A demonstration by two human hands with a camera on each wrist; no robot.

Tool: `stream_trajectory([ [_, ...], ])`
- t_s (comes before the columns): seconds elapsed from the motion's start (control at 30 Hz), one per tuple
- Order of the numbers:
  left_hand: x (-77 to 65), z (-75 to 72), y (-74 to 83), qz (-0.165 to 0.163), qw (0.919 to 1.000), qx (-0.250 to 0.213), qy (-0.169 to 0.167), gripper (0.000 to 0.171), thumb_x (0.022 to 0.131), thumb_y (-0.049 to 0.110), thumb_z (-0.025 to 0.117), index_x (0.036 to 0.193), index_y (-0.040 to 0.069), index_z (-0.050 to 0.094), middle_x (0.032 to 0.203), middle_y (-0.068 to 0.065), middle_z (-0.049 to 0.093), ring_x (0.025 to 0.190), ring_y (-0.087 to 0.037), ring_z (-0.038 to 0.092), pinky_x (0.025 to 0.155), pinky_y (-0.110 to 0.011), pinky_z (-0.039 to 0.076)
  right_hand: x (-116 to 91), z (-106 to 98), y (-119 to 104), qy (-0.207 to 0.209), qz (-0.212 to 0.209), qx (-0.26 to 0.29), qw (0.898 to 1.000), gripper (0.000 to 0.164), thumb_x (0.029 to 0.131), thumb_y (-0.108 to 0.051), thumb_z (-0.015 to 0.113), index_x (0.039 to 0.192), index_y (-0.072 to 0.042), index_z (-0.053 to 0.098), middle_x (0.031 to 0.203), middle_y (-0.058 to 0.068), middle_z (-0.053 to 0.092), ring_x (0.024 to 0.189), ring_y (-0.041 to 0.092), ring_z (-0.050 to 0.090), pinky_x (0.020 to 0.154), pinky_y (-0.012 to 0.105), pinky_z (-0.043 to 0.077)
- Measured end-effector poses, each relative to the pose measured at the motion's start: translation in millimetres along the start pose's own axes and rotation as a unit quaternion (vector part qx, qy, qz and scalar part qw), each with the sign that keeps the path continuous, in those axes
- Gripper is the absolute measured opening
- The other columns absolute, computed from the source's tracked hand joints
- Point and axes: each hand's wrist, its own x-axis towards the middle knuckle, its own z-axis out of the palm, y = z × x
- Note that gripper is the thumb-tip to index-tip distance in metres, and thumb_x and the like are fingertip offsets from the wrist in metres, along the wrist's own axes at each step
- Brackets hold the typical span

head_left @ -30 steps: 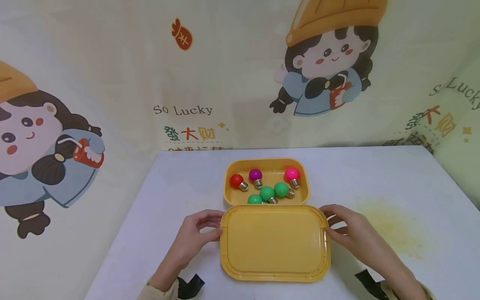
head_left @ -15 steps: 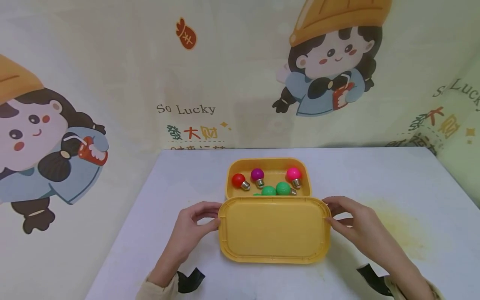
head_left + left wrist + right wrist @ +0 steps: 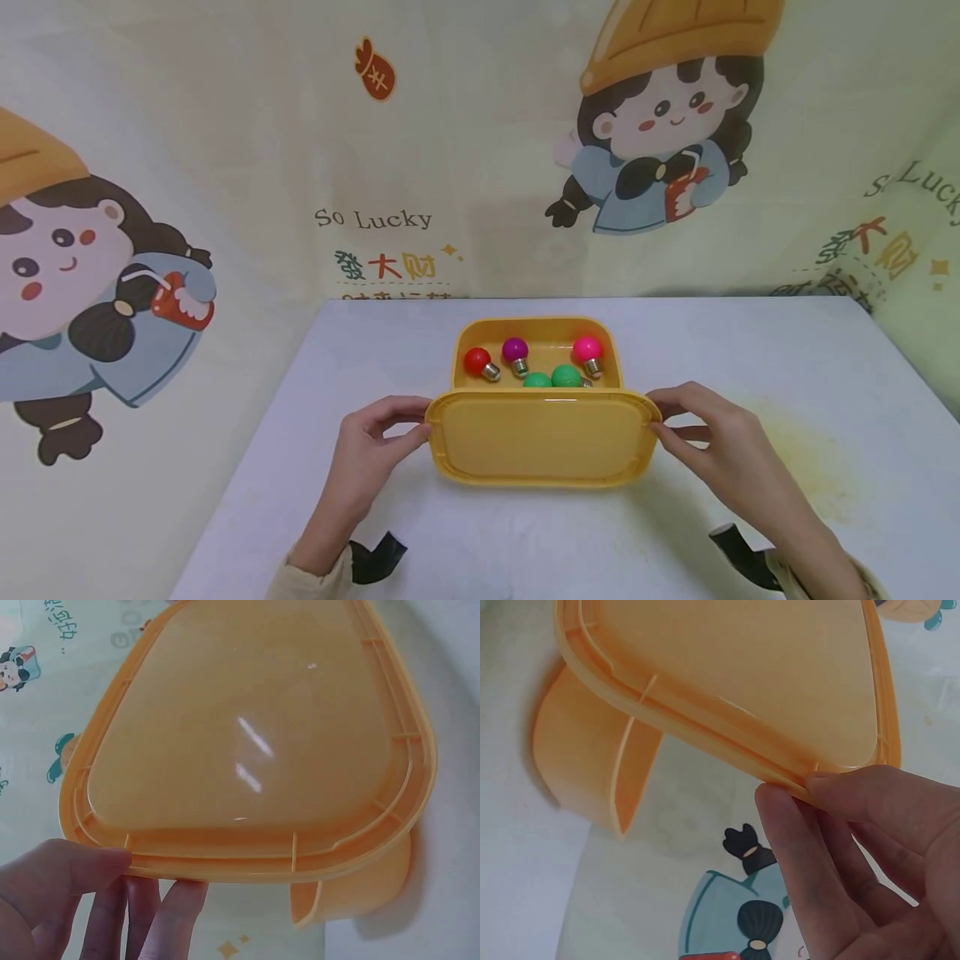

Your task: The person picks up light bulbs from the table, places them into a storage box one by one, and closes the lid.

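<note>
A yellow plastic lid (image 3: pixel 543 442) is held up between both hands, tilted, its ribbed rim facing the wearer. My left hand (image 3: pixel 371 450) pinches its left edge between thumb and fingers, as the left wrist view shows on the lid (image 3: pixel 247 727). At the right edge, my right hand (image 3: pixel 716 442) pinches the rim the same way. Behind the lid stands a yellow box (image 3: pixel 480 333), partly hidden by it. Inside lie small round bulbs with metal screw bases: a red bulb (image 3: pixel 477 362), a purple bulb (image 3: pixel 514 349), a pink bulb (image 3: pixel 587 349) and green bulbs (image 3: pixel 566 376), partly covered.
The white table (image 3: pixel 337 350) carries the box near its far edge. A yellowish stain (image 3: pixel 806 458) marks the surface at the right. Behind the table hangs a printed cloth (image 3: pixel 480 150) with cartoon figures. Black strips (image 3: pixel 378 558) hang at both sleeve cuffs.
Both hands have tipped the lid more steeply, raising its near edge. Its far edge now hides more of the green bulbs. The box has stayed in place.
</note>
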Motion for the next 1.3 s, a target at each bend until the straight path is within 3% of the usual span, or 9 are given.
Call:
stream_trajectory([
  [0.5, -5.9, -6.8, 16.2, 0.052, 0.9977, -0.025, 0.035, 0.022, 0.082, 0.0, 0.078, 0.104, 0.001, 0.074, 0.1, -0.003, 0.074, 0.096, -0.021, 0.069, 0.081, -0.031, 0.06, -0.1, -11.1, -24.1, 0.049, -0.047, -0.015, 0.998, 0.05, 0.068, 0.018, 0.08, 0.099, -0.019, 0.066, 0.098, -0.015, 0.062, 0.09, -0.008, 0.06, 0.07, 0.01, 0.055],
  [0.83, -8.6, -8.8, 17.8, 0.096, 0.9915, -0.077, 0.043, 0.022, 0.08, -0.008, 0.077, 0.101, -0.007, 0.073, 0.095, -0.006, 0.073, 0.09, -0.021, 0.07, 0.083, -0.033, 0.06, -0.7, -12.9, -30.2, 0.082, -0.087, -0.001, 0.993, 0.047, 0.064, 0.023, 0.078, 0.095, -0.009, 0.067, 0.093, -0.007, 0.063, 0.09, -0.005, 0.058, 0.077, 0.009, 0.053],
  [1.03, -6.0, -5.3, 15.6, 0.121, 0.9853, -0.113, 0.04, 0.02, 0.08, -0.012, 0.074, 0.1, -0.007, 0.073, 0.097, -0.008, 0.072, 0.092, -0.022, 0.07, 0.086, -0.034, 0.059, -1.5, -12.2, -30.9, 0.099, -0.069, -0.002, 0.993, 0.045, 0.063, 0.024, 0.078, 0.094, -0.008, 0.067, 0.092, -0.005, 0.064, 0.089, -0.006, 0.057, 0.08, 0.008, 0.052],
  [1.3, -3.5, -1.9, 12.6, 0.097, 0.9876, -0.117, 0.038, 0.018, 0.083, -0.007, 0.074, 0.1, -0.002, 0.073, 0.105, -0.011, 0.069, 0.098, -0.023, 0.07, 0.088, -0.033, 0.058, -0.3, -5.1, -22.3, 0.127, -0.085, 0.015, 0.988, 0.053, 0.059, 0.028, 0.078, 0.097, -0.009, 0.071, 0.093, -0.004, 0.064, 0.09, -0.005, 0.059, 0.082, 0.007, 0.051],
])
